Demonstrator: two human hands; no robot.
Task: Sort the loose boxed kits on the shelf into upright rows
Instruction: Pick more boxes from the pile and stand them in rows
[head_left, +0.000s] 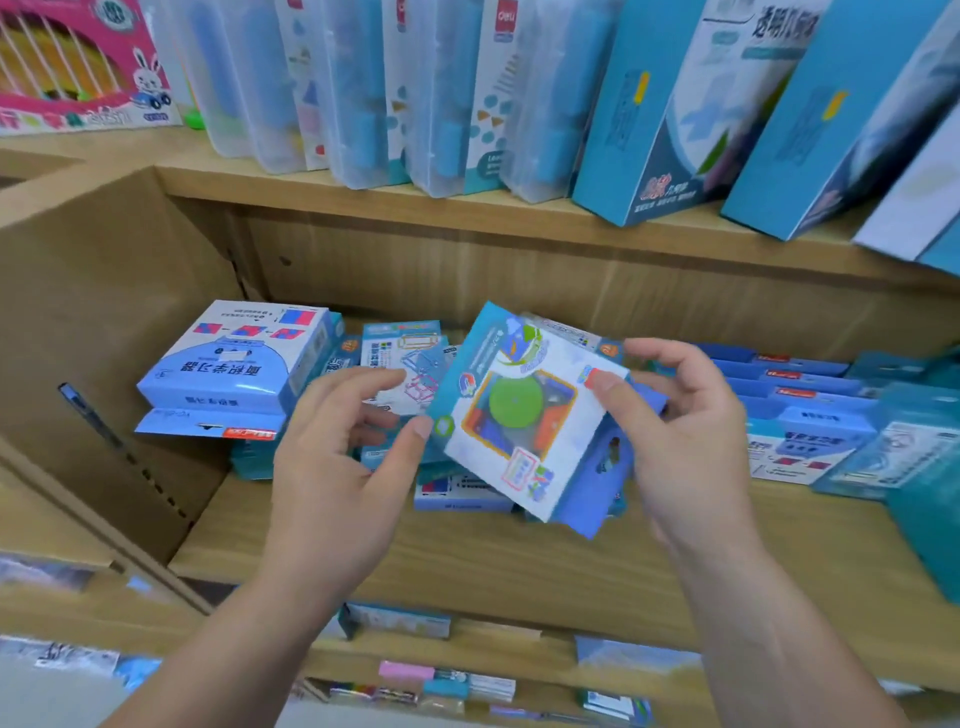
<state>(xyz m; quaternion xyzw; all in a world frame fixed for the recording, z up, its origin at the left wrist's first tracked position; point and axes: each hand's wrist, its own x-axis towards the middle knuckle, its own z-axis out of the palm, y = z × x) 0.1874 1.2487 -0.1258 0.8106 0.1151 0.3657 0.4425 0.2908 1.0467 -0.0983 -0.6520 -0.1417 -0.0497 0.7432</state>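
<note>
One head-worn wide-angle view looks forward and down, close upon the middle wooden shelf (519, 564) across frame centre.

Wooden shelf (519, 551) under loose blue boxed kits (234, 358)

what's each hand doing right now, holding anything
Left hand: open, thumb tip touching the corner of the green-disc kit box.
Right hand: pinches that kit box, thumb on its front.

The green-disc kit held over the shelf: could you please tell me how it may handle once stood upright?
The green-disc kit is probably light: the right hand holds it by a thumb pinch near one corner. Its flat faces look stiff, like card. It looks slim, so it may tip unless supported.
</note>
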